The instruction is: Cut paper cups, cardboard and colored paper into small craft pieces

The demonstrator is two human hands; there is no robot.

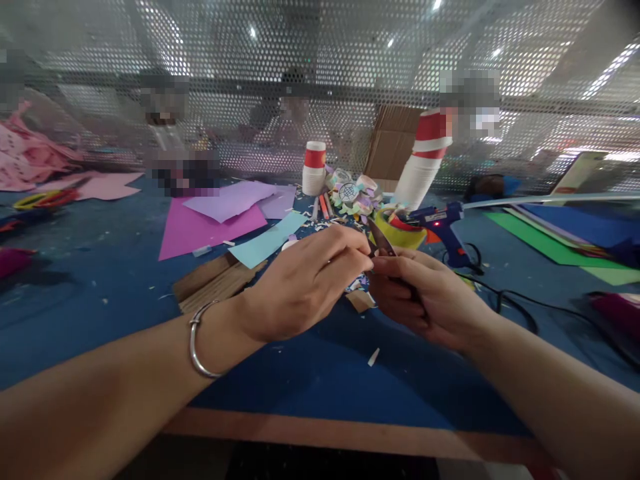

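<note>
My right hand (pixel 423 293) is wrapped round a pair of scissors (pixel 383 241), whose dark blades point up and away between my hands. Close against it, my left hand (pixel 315 280) has its thumb and fingers pinched together beside the blades. Whatever lies in that pinch is too small or too covered to name. Below the hands, a scrap of brown cardboard (pixel 360 301) and small paper clippings lie on the blue tabletop (pixel 320 387). A silver bangle (pixel 197 343) circles my left wrist.
A blue glue gun (pixel 445 223) stands beside a yellow container (pixel 400 230), its cable running right. Paper cup stacks (pixel 314 170) (pixel 423 160), paper cutouts (pixel 353 193) and markers (pixel 324 207) stand ahead. Coloured sheets (pixel 210 230) and cardboard (pixel 217 283) lie left. Behind a perforated screen (pixel 340 73) are people.
</note>
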